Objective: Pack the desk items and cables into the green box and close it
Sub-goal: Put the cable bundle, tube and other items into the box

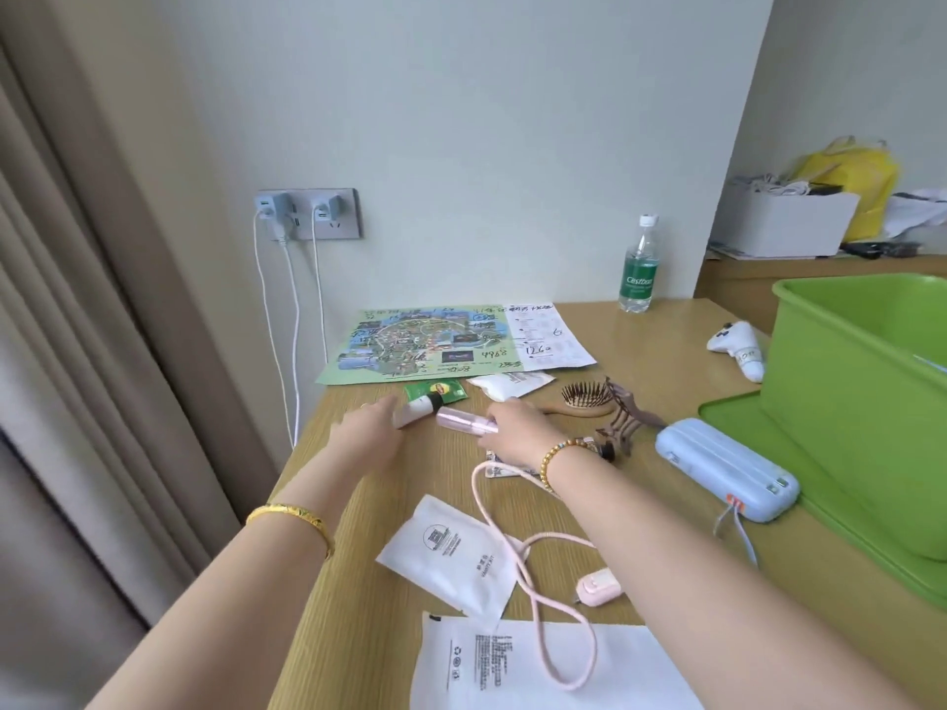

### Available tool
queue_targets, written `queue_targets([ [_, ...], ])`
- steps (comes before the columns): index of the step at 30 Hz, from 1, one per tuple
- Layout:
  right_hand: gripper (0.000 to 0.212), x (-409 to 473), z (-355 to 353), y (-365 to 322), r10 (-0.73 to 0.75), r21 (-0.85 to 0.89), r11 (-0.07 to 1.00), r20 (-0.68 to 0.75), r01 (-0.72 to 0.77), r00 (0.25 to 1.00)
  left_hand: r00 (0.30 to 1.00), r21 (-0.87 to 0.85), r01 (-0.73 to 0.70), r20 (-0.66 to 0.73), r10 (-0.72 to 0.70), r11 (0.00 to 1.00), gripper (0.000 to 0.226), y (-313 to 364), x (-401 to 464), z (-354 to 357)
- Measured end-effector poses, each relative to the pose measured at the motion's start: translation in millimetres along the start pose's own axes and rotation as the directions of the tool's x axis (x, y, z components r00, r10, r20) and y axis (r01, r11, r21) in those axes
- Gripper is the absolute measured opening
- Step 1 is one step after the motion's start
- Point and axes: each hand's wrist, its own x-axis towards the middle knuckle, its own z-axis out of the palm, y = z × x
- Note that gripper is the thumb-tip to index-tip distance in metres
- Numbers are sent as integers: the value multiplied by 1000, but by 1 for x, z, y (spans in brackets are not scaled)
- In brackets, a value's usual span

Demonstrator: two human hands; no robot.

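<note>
- The left hand [370, 421] lies open and flat on the desk [358, 556], fingertips touching a white tube [416, 409].
- The right hand [517, 430] grips a pink bottle [464, 420].
- A pink cable [533, 581] lies near the front edge.
- The green box [861, 417] stands open at right on its lid [738, 412].

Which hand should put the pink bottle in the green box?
Probably the right hand: it's already touching the pink bottle, and the green box sits on its side. The left hand is at the white tube.
</note>
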Motion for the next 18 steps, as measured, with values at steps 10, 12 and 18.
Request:
queue_targets([
  [10,24,-7,-3,-4,16,77,997,-106,-8,994,999,5,-3,-54,4,1000,33,5,-11,5],
  [12,20,-14,-8,-3,10,148,989,-137,10,990,998,-32,0,-56,-2,999,34,9,-17,3],
  [18,16,-39,-37,6,66,400,913,-327,75,943,984,-511,-35,-170,-61,859,38,48,-38,-27],
])
